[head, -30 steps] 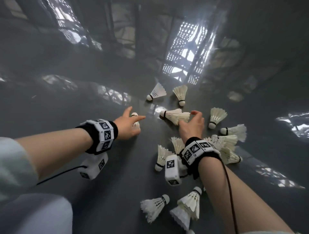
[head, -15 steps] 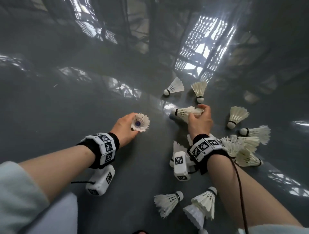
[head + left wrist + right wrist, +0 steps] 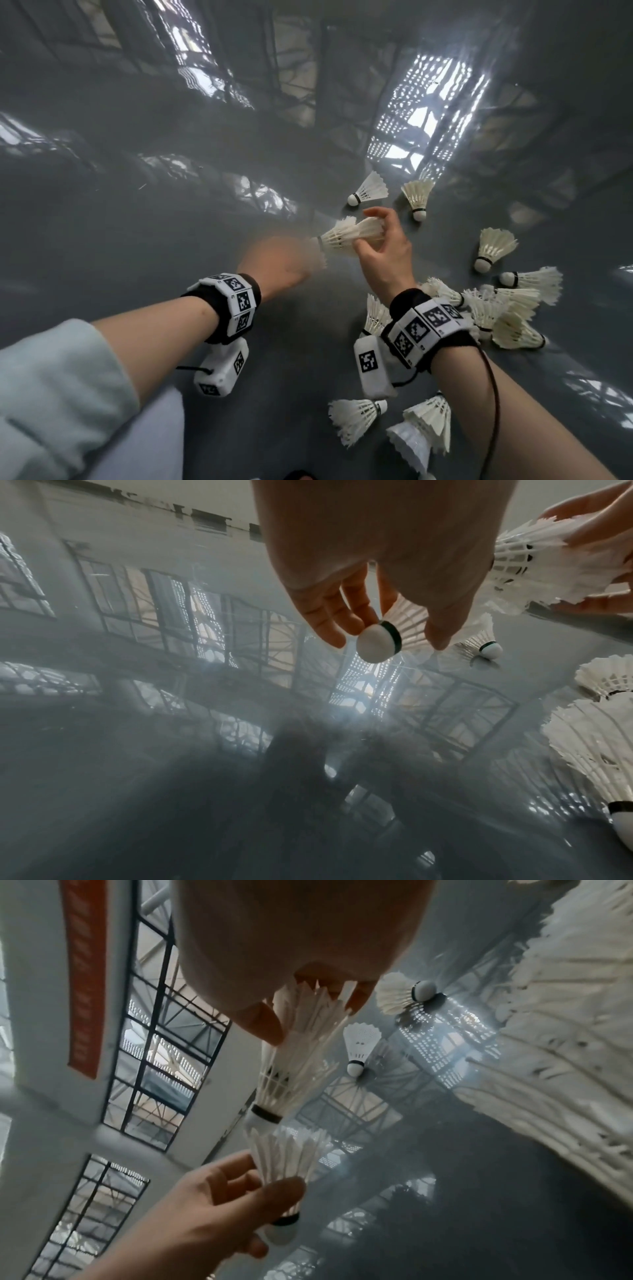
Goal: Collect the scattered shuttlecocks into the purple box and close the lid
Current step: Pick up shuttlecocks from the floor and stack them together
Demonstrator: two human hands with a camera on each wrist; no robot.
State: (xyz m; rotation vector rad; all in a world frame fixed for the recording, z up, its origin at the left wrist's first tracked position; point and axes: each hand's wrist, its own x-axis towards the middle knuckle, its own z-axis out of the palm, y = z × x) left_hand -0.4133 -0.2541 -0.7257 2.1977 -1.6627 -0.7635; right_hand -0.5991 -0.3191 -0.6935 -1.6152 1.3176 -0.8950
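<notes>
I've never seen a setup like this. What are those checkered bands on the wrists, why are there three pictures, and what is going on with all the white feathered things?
No robot here: a person works with bare hands. The checkered bands carry printed marker squares, and a small camera hangs under each wrist. One picture comes from a camera on the head, looking down at both arms; the other two look along each hand from the wrists.

The white things are badminton shuttlecocks, scattered on a glossy grey floor that mirrors windows. The right hand pinches a stack of shuttlecocks by the feathers. The left hand grips a single shuttlecock and holds its open feather end just under the stack's cork tip. It is blurred in the head view. No purple box shows in any picture.
</notes>
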